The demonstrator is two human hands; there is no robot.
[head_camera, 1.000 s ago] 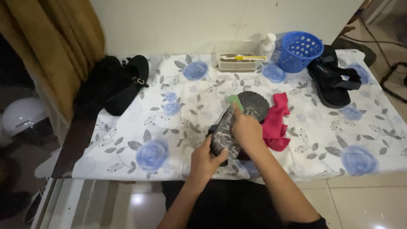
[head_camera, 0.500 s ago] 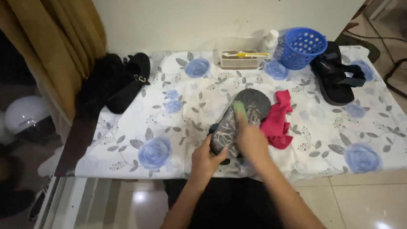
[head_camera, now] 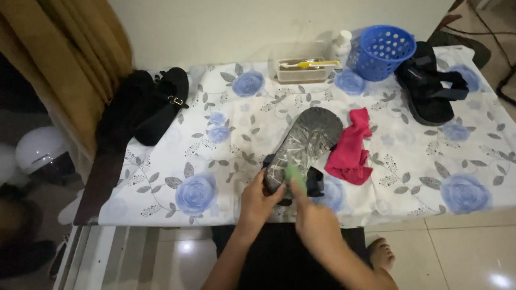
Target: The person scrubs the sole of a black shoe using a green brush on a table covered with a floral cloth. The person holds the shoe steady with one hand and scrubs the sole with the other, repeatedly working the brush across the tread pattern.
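**Scrubbing a sandal sole on the flowered cloth**

A table under a blue-rose tablecloth (head_camera: 212, 165) carries everything. At its near edge lies an upturned sandal (head_camera: 305, 145), grey sole up. The left hand (head_camera: 258, 201) grips the sandal's heel end, fingers curled around it. The right hand (head_camera: 312, 218) closes on a small green scrubber (head_camera: 295, 173) pressed against the sole. Short, firm strokes with the heel pinned would work best. Just right of the sandal lies a red rag (head_camera: 349, 149); beyond it, a blue basket (head_camera: 381, 51). The scrubber is mostly hidden.
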